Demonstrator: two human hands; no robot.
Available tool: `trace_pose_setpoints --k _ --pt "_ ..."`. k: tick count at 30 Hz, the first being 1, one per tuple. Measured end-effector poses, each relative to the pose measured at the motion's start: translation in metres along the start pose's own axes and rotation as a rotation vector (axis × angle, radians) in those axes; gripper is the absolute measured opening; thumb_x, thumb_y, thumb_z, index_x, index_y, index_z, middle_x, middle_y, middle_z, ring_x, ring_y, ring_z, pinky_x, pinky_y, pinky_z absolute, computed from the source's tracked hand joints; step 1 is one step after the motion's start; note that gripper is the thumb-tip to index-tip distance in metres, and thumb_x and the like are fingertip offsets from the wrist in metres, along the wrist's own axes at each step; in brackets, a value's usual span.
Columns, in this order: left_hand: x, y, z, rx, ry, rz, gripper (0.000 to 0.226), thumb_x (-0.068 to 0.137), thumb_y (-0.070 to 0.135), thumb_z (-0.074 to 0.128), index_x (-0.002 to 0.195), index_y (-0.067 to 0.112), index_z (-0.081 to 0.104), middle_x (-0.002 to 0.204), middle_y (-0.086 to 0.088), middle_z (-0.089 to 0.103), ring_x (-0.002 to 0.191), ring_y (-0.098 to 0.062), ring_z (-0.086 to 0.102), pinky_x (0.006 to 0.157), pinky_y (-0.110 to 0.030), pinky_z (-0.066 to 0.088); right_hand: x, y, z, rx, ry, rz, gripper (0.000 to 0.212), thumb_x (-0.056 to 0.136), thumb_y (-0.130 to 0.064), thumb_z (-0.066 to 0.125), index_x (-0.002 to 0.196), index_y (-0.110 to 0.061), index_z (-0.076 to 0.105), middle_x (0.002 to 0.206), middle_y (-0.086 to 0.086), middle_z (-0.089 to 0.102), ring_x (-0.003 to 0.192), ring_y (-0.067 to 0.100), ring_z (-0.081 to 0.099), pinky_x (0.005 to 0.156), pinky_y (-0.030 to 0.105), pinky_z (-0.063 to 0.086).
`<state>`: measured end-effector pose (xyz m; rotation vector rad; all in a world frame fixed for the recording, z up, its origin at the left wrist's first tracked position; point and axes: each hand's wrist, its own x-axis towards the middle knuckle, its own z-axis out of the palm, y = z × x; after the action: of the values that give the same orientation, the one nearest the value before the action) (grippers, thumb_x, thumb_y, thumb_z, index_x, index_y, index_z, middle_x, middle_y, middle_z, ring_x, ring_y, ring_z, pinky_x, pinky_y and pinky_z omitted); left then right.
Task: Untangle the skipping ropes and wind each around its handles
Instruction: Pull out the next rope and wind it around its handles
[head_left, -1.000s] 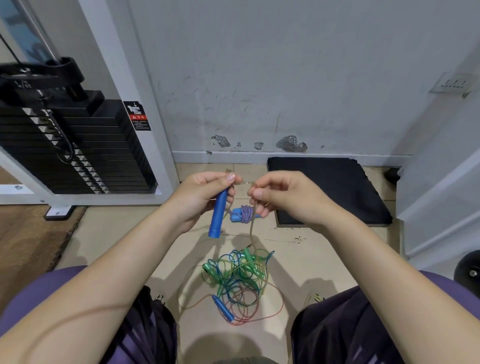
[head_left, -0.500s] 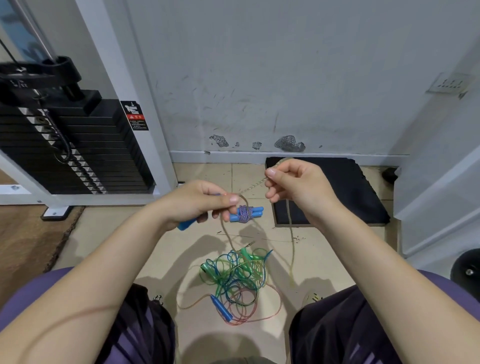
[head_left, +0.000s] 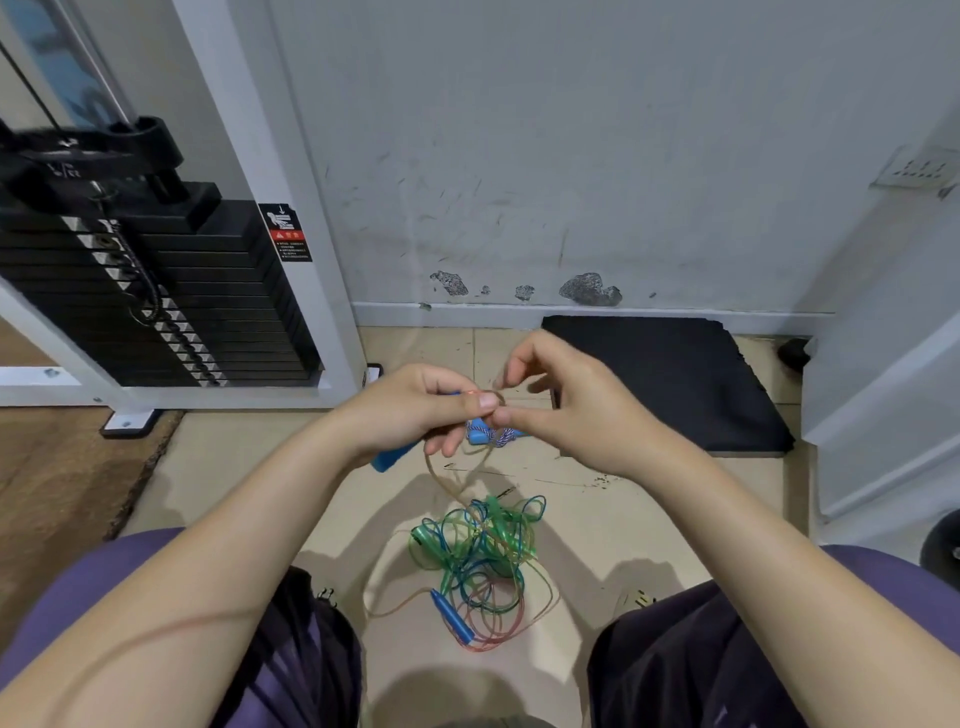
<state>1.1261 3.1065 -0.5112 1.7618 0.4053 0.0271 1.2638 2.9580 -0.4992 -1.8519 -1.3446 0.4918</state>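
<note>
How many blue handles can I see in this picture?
3, maybe more hidden. One is held in the left hand, its end sticking out below. One lies in the tangle on the floor. One, possibly a pair, is in the wound bundle behind the hands.

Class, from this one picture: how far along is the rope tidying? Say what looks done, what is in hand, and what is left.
Done: one wound rope lies on the floor past the hands, cord wrapped round its blue handles. In hand: the left hand grips a blue handle while the right hand pinches its clear cord. Left: the tangle of green, blue and reddish cords, unsorted.
</note>
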Motion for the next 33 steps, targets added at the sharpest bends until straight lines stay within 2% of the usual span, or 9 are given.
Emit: trace_pose_setpoints --k 4,9,13,18,20,23,26,28,33 --pt "0.003 -0.004 0.003 -0.012 -0.032 0.01 0.028 0.095 0.028 0.059 0.09 0.002 0.07 0.052 -0.003 0.053 0.042 -0.012 0.039 0.059 -0.028 0.042 0.0 0.0 0.006 0.109 -0.02 0.044 0.023 0.078 -0.004 0.077 0.086 -0.014 0.058 0.08 0.004 0.064 0.072 0.012 0.058 0.072 0.03 0.05" --pt "0.003 -0.004 0.001 -0.054 -0.093 -0.007 0.036 0.089 0.033 0.059 0.101 0.002 0.073 0.053 -0.002 0.053 0.046 -0.014 0.041 0.057 -0.026 0.044 0.001 0.001 0.005 0.002 -0.002 0.03 0.01 0.084 -0.007 0.072 0.081 -0.014 0.066 0.074 -0.002 0.065 0.067 0.006 0.056 0.065 0.019 0.046" --pt "0.004 -0.001 -0.007 -0.067 -0.021 -0.014 0.031 0.094 0.025 0.057 0.103 -0.001 0.071 0.058 -0.005 0.055 0.05 -0.015 0.047 0.057 -0.023 0.045 0.005 0.01 -0.001 -0.072 0.18 0.054 0.01 0.091 -0.007 0.061 0.086 -0.016 0.059 0.082 0.003 0.065 0.079 0.016 0.06 0.073 0.024 0.045" --pt "-0.002 0.003 -0.018 0.079 0.114 -0.062 0.03 0.101 0.024 0.051 0.086 0.002 0.065 0.062 -0.009 0.057 0.054 -0.011 0.056 0.056 -0.013 0.045 0.01 0.017 -0.009 0.064 0.426 0.173 0.012 0.098 -0.006 0.049 0.091 -0.016 0.048 0.071 0.001 0.06 0.068 0.02 0.061 0.062 0.02 0.043" --pt "-0.003 0.003 -0.02 0.069 0.129 -0.053 0.031 0.1 0.027 0.051 0.077 0.008 0.058 0.054 -0.006 0.051 0.05 -0.017 0.053 0.06 -0.02 0.048 0.009 0.015 -0.012 0.147 0.34 0.185 0.013 0.096 -0.009 0.055 0.092 -0.018 0.047 0.075 0.004 0.059 0.065 0.02 0.059 0.064 0.027 0.044" --pt "-0.004 0.008 -0.015 -0.213 0.006 -0.009 0.029 0.098 0.028 0.049 0.077 0.009 0.055 0.046 -0.002 0.035 0.035 -0.012 0.03 0.044 -0.024 0.039 0.004 0.008 -0.01 0.363 0.07 0.156 0.032 0.081 -0.012 0.077 0.097 -0.02 0.05 0.077 0.013 0.057 0.063 0.024 0.052 0.06 0.036 0.048" --pt "-0.002 0.006 -0.002 -0.137 -0.062 0.001 0.028 0.093 0.033 0.054 0.081 0.009 0.063 0.045 -0.003 0.039 0.035 -0.012 0.028 0.042 -0.023 0.028 0.001 0.0 0.0 0.382 -0.095 0.09 0.032 0.074 -0.012 0.083 0.091 -0.016 0.056 0.068 0.004 0.055 0.054 0.014 0.045 0.049 0.023 0.042" --pt "-0.002 0.002 0.003 -0.054 -0.089 0.014 0.028 0.096 0.03 0.054 0.076 0.017 0.068 0.048 -0.004 0.048 0.036 -0.014 0.035 0.047 -0.027 0.032 0.001 -0.002 0.004 0.234 -0.101 0.049 0.029 0.074 -0.018 0.084 0.085 -0.016 0.057 0.055 -0.011 0.05 0.05 0.006 0.04 0.05 0.021 0.035" --pt "-0.006 0.006 -0.019 0.0 -0.072 -0.037 0.03 0.099 0.027 0.052 0.088 0.006 0.071 0.054 -0.005 0.054 0.045 -0.016 0.046 0.06 -0.031 0.04 0.005 0.001 -0.006 0.066 0.001 0.151 0.025 0.075 -0.033 0.081 0.073 -0.014 0.064 0.04 -0.01 0.034 0.042 0.007 0.027 0.049 0.024 0.027"
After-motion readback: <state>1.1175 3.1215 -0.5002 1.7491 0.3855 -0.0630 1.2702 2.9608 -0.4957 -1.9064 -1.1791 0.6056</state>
